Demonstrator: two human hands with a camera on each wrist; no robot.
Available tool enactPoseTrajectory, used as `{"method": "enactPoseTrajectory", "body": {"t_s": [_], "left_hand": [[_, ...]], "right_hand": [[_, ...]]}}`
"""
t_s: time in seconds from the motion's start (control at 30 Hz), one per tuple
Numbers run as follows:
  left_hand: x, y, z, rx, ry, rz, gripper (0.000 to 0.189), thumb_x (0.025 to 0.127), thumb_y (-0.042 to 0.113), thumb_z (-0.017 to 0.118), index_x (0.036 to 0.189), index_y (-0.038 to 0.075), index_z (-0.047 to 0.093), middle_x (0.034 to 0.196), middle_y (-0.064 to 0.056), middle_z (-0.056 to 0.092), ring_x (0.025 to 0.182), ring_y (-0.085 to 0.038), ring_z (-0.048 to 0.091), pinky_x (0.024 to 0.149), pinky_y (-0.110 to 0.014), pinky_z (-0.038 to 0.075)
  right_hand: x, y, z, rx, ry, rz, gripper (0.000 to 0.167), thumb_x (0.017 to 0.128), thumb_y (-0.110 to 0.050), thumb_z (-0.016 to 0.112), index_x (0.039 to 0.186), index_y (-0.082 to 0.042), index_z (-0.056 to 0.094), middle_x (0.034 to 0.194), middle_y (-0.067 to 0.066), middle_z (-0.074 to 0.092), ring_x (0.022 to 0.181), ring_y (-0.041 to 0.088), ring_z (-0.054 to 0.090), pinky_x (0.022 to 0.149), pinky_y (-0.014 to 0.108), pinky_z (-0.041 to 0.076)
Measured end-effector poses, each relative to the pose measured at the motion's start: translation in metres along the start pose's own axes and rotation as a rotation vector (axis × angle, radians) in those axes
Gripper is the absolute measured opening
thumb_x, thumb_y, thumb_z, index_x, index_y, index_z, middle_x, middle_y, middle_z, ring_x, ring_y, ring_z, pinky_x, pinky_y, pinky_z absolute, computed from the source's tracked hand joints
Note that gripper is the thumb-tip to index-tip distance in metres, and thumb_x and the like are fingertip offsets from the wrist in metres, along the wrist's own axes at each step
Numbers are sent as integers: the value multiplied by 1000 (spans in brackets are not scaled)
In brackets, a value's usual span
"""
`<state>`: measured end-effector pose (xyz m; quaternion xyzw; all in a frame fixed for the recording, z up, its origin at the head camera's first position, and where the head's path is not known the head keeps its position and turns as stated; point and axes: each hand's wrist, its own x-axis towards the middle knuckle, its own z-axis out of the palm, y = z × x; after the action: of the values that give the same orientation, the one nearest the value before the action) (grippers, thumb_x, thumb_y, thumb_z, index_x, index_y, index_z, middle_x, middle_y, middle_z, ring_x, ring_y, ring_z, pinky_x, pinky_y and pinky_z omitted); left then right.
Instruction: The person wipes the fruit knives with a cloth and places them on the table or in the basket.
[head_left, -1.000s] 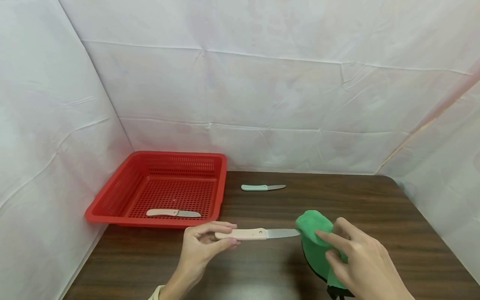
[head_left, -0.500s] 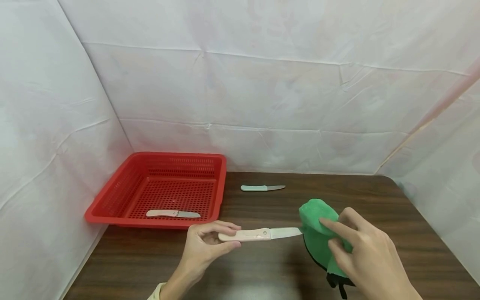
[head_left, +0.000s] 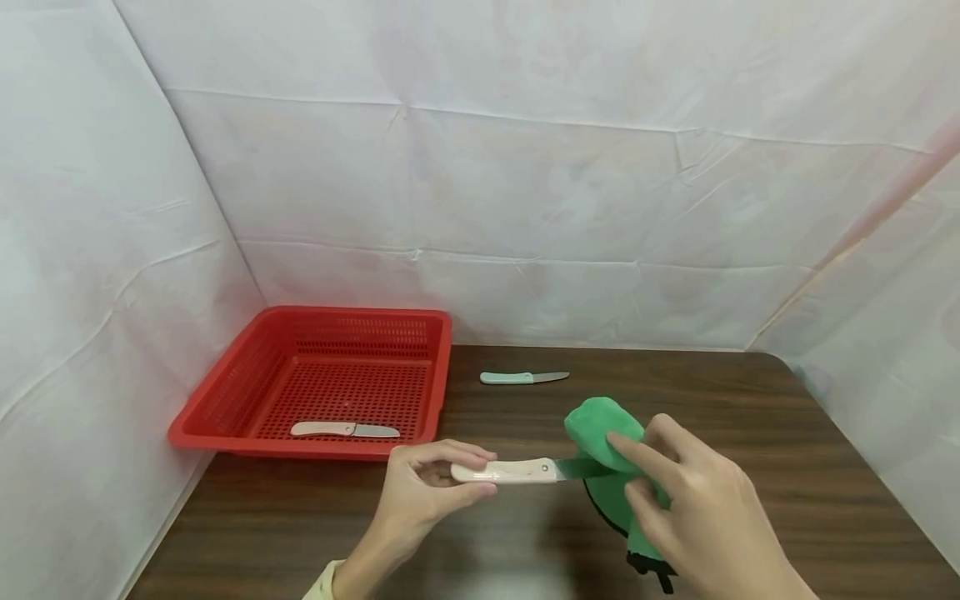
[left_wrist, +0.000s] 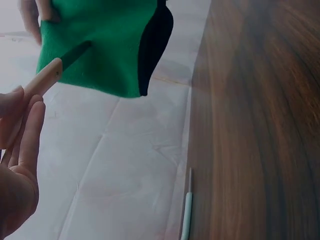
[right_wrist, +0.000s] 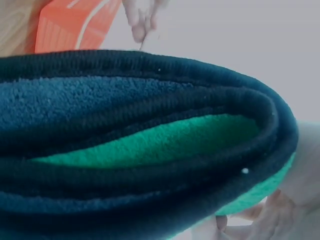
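Observation:
My left hand [head_left: 423,492] pinches the pale pink handle of a small paring knife [head_left: 517,472] between thumb and fingers, blade pointing right. In my right hand [head_left: 705,500] is a folded green cloth [head_left: 603,425] with dark edging, gripped between thumb and fingers. The cloth's near fold lies right at the blade and covers its tip in the head view. The left wrist view has the dark-looking blade against the green cloth [left_wrist: 110,45]. Dark-edged folds of the cloth [right_wrist: 190,140] fill most of the right wrist view.
A red plastic basket [head_left: 444,367] stands at the back left, with a second pink-handled knife [head_left: 324,428] lying in it. Behind my hands, a knife with a pale blue handle [head_left: 508,378] lies on the brown wooden table [head_left: 690,375]. White sheeting [head_left: 480,183] hangs around the table.
The cloth first rose and shifted slightly right, then came left over the blade. My left hand has drifted a little to the right with the knife.

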<state>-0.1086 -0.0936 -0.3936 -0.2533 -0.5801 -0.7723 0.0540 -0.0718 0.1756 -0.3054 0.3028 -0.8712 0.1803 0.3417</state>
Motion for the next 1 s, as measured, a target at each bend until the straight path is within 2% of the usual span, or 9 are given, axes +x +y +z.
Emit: {"method": "enactPoseTrajectory", "body": {"t_s": [0.2,0.27,0.37,0.53,0.6,0.7,0.8,0.87,1.0], "left_hand": [[3,-2,5,-27,12,39,23,67,-11,79,86,-14,67,90,-27,67,81,-22,68,59,-28,56],[3,-2,6,-32,21,51,22,66,-11,79,85,-13,68,89,-26,67,81,-22,68,58,-26,56],[4,-1,8,-49,28,70,21,66,-12,78,84,-12,68,88,-26,68,81,-25,68,58,-26,56],[4,0,11,-64,36,86,18,66,-14,77,81,-8,69,88,-24,68,81,-27,68,59,-28,56],[4,0,11,-63,41,93,18,66,-14,77,79,-7,68,88,-24,68,80,-25,68,58,-28,56],[2,0,10,-62,50,94,18,65,-15,77,76,-7,66,87,-23,69,77,-22,68,57,-27,56],[1,1,6,-63,65,83,18,64,-16,77,74,-6,65,87,-20,70,76,-20,67,56,-26,55],[0,1,4,-66,70,84,19,64,-16,77,74,-5,65,87,-18,70,75,-20,67,56,-25,55],[-2,3,0,-87,63,104,20,64,-18,76,75,-4,66,88,-17,70,75,-20,67,57,-26,56]], "right_hand": [[-1,-11,10,-8,-47,-33,29,74,-7,55,95,-8,74,81,-9,43,63,-1,34,49,10,29],[-1,-14,14,-23,-45,-57,30,84,-12,45,94,-9,74,80,-8,42,63,0,32,48,10,28],[-2,-17,19,-51,-43,-94,49,89,-18,25,92,-10,73,80,-6,41,62,2,31,46,9,26],[-4,-18,22,-108,-67,-122,53,88,-19,19,91,-12,71,81,-4,39,62,5,30,42,10,23],[-5,-17,22,-113,-80,-124,47,86,-16,25,91,-12,71,80,-3,38,62,5,30,42,11,23],[-7,-13,20,-116,-110,-114,32,74,-7,46,92,-11,72,81,-3,39,62,5,31,42,11,25],[-11,-7,18,-108,-134,-96,35,64,-4,57,94,-10,73,82,-4,40,62,5,32,42,12,26],[-13,-3,17,-114,-128,-86,29,77,-10,49,94,-11,74,83,-5,41,62,4,32,42,11,24],[-18,3,14,-119,-79,-74,56,92,-25,19,91,-12,74,84,-6,41,62,3,32,42,10,22]]}}
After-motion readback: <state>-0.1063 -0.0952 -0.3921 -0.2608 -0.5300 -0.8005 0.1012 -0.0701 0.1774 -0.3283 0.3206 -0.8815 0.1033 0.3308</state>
